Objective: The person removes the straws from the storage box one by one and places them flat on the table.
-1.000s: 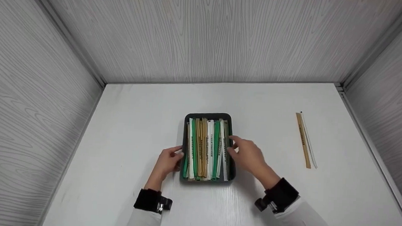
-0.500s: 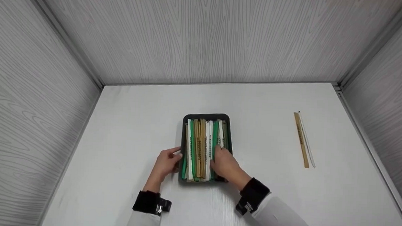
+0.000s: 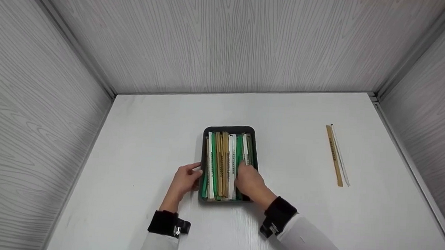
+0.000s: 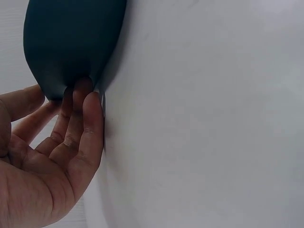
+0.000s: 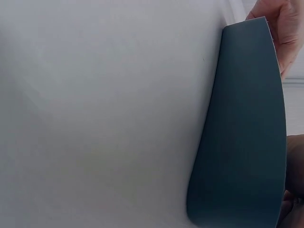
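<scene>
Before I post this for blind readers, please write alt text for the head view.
A left hand touches the left side of a dark tray of slim green, white and brown sticks while the right hand reaches into its right side, fingertips hidden. On the white table farther right lie a brown stick and a white stick, close together.

Left grip [image 3: 184, 179] touching tray [image 3: 228, 128] side, right grip [image 3: 250, 181] over wrapped sticks [image 3: 221, 165]

The slim packets [image 3: 225, 165] and the loose brown packet [image 3: 334, 156] bear print [image 3: 333, 149] too small to read.
</scene>
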Available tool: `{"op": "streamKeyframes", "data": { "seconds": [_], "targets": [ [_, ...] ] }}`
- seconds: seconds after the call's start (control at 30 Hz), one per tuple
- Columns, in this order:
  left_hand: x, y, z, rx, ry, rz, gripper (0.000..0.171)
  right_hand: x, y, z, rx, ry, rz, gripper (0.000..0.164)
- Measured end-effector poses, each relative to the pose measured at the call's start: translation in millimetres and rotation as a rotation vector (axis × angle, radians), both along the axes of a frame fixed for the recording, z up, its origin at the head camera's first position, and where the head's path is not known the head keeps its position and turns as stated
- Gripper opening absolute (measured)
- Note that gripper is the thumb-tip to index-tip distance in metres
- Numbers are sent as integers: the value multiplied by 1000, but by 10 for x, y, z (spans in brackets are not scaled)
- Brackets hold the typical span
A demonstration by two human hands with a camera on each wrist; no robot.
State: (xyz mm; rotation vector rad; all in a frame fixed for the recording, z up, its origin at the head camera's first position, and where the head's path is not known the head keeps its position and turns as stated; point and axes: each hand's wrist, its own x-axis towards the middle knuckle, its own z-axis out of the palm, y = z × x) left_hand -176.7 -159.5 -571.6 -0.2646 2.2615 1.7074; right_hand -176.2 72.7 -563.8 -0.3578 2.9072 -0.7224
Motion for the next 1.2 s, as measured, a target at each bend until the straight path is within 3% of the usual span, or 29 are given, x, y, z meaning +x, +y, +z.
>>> {"op": "streamKeyframes", "data": {
  "seconds": [0.13,0.3,0.43,0.57,0.8,1.0,1.2],
  "targets": [
    [-14,-5,1,2,4,-3,40,-1,8,18,-25,-4,-1,49],
    [-22,10,4,1,-4,2,40,12,50,53,-88,-30,12,34],
    [-24,22,5,6,15,0,40,27,145,141,-199,-66,6,48],
    [-17,24,14,2,20,2,40,37,333,275,-308,-40,-28,54],
    [-15,34,15,-23,31,-7,40,33,959,459,-378,83,-71,44],
    [-4,31,20,-32,32,-2,39,36,1622,448,-344,153,-151,40],
    [5,27,14,-43,3,9,39,29,2289,373,-304,103,-283,41]
  ]
}}
